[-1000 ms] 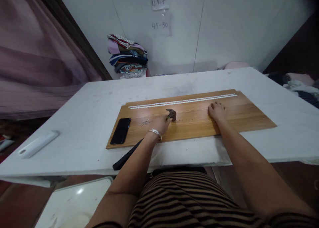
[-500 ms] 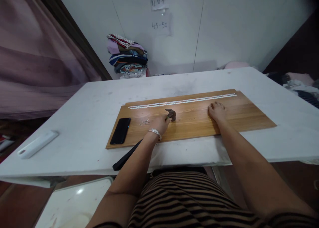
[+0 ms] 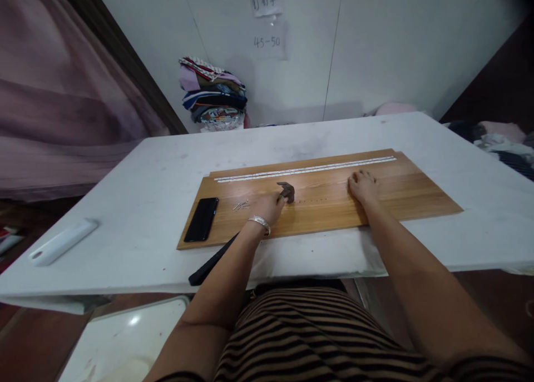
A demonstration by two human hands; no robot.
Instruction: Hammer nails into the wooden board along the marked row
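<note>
My left hand (image 3: 268, 208), with a silver bracelet at the wrist, is closed on a claw hammer close to its brown metal head (image 3: 287, 192). The hammer's black handle (image 3: 212, 261) runs back beneath my forearm and over the board's front edge. A row of small dark points (image 3: 315, 201), perhaps nails or holes, lies in the wooden board (image 3: 409, 196) to the right of the hammer head. My right hand (image 3: 364, 186) rests on the board with fingers bent and slightly apart, nothing visible in it. Several loose nails (image 3: 242, 205) lie left of my left hand.
Two white measuring strips (image 3: 304, 170) run along the board's back. On its left end lies a black phone (image 3: 202, 219). A white plastic object (image 3: 63, 242) sits on the white table (image 3: 125, 198) farther left. Folded clothes (image 3: 214, 95) are stacked against the wall.
</note>
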